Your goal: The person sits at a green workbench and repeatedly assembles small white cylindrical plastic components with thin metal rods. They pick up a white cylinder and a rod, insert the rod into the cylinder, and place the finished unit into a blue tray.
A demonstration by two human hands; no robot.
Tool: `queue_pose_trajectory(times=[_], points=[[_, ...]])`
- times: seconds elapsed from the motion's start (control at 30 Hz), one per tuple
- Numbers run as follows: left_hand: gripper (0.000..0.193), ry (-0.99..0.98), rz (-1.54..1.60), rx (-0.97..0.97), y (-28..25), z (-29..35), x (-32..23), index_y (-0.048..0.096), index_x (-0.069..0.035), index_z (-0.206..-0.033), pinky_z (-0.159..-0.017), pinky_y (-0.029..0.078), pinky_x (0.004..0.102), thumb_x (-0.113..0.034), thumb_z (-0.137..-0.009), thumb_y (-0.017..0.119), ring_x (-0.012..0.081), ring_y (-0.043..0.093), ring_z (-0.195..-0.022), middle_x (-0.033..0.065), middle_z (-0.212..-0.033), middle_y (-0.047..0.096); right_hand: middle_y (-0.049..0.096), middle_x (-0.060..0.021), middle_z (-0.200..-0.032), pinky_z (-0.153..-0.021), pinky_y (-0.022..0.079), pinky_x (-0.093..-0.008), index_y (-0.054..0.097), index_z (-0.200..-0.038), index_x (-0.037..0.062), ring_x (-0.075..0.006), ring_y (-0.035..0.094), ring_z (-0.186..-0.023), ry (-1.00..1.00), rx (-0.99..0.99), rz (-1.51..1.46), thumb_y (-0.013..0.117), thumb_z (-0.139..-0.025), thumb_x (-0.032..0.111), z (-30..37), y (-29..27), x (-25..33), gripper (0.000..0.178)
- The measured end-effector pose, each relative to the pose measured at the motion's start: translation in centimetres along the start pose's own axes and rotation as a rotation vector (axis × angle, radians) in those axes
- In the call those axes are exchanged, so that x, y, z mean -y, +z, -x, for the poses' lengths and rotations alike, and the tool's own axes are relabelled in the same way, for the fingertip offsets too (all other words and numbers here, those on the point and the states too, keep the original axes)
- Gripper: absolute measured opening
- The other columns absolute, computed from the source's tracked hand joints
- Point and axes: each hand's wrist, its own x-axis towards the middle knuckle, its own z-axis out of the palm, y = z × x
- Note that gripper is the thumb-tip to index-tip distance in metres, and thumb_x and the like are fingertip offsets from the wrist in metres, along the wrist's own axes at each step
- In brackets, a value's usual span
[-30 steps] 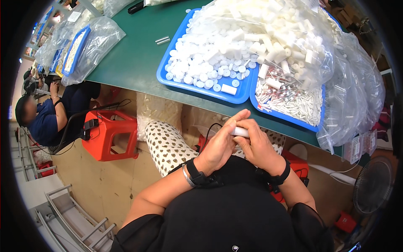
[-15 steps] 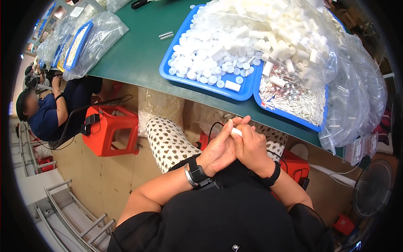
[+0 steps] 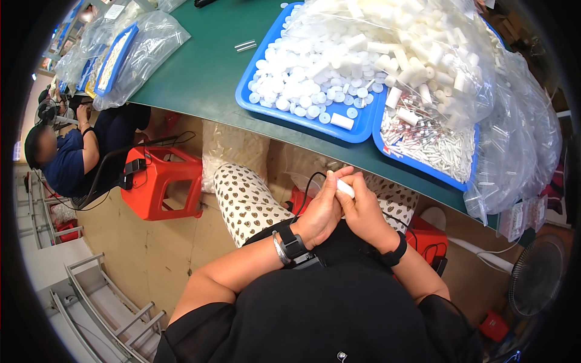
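Note:
Over my lap, just off the table's front edge, my left hand (image 3: 318, 216) and my right hand (image 3: 368, 219) are pressed together, both closed around a small white cylinder (image 3: 345, 189). One end of the cylinder sticks out between the thumbs; the fingers hide the rest. Beyond my hands a large blue tray (image 3: 365, 130) holds many white discs (image 3: 302, 91) and a loose white cylinder (image 3: 342, 121). A second blue tray (image 3: 423, 172) to its right contains thin white and reddish pieces (image 3: 426, 151). Across both trays lies a clear bag of cream cylinders (image 3: 417, 57).
Two short metal tubes (image 3: 245, 45) lie on the green table (image 3: 200, 78). More plastic bags (image 3: 514, 133) crowd its right end. On the left sit a person (image 3: 68, 162) and a red stool (image 3: 162, 187). A fan (image 3: 536, 272) stands at right, metal racks (image 3: 115, 302) at lower left.
The white cylinder shows more between my thumbs, and my hands have shifted slightly. The table and trays appear a little farther right and higher in view.

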Motion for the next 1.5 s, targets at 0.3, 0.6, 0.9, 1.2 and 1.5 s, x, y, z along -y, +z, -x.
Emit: queue_pose_trajectory(times=[0.3, 0.6, 0.9, 1.2, 1.5], points=[[0.060, -0.069, -0.011, 0.023, -1.6, -0.2, -1.4, 0.037, -0.005, -0.144, -0.105, 0.042, 0.0401, -0.051, -0.106, 0.029, 0.0213, 0.052, -0.121, 0.0095, -0.138, 0.050, 0.051, 0.0023, -0.077, -0.045, 0.028, -0.0183, 0.050, -0.113, 0.0075, -0.0005, 0.033, -0.051, 0.642, 0.332, -0.894, 0.049, -0.105, 0.032, -0.9, -2.3, 0.1, 0.026], [0.052, -0.056, 0.097, 0.004, -2.6, -0.5, 0.6, 0.044, -0.006, -0.138, -0.103, 0.044, 0.0387, -0.045, -0.107, 0.032, 0.0205, 0.055, -0.115, 0.0100, -0.125, 0.055, 0.049, 0.0031, -0.076, -0.053, 0.033, -0.0194, 0.053, -0.105, 0.0063, -0.0038, 0.042, -0.059, 0.531, 0.265, -0.721, 0.050, -0.104, 0.032, -0.3, -0.7, -0.9, 0.026], [0.044, -0.007, 0.105, -0.005, -2.5, 0.0, 0.9, 0.052, -0.006, -0.130, -0.097, 0.049, 0.0397, -0.040, -0.106, 0.042, 0.0164, 0.058, -0.103, 0.0087, -0.131, 0.054, 0.050, 0.0036, -0.078, -0.049, 0.032, -0.0157, 0.050, -0.123, 0.0055, -0.0010, 0.039, -0.055, 0.658, 0.402, -1.076, 0.048, -0.105, 0.033, -0.3, -1.6, -2.0, 0.033], [0.037, -0.215, 0.047, -0.345, -5.4, -0.3, 2.3, 0.051, -0.004, -0.129, -0.102, 0.043, 0.0393, -0.031, -0.105, 0.042, 0.0210, 0.052, -0.121, 0.0091, -0.142, 0.045, 0.070, -0.0207, -0.098, -0.084, 0.051, -0.0422, 0.062, -0.116, 0.0030, -0.0375, 0.067, -0.097, 0.288, 0.360, 0.037, 0.059, -0.096, 0.027, -0.7, -0.9, -2.6, 0.031], [0.029, -0.149, -0.065, -0.335, -5.4, -0.1, 0.0, 0.053, -0.003, -0.124, -0.095, 0.048, 0.0364, -0.023, -0.104, 0.048, 0.0203, 0.058, -0.112, 0.0093, -0.125, 0.058, 0.067, -0.0223, -0.094, -0.081, 0.049, -0.0490, 0.064, -0.109, 0.0026, -0.0419, 0.063, -0.092, 0.239, 0.285, 0.535, 0.063, -0.090, 0.026, -1.9, -0.5, -7.4, 0.030]])
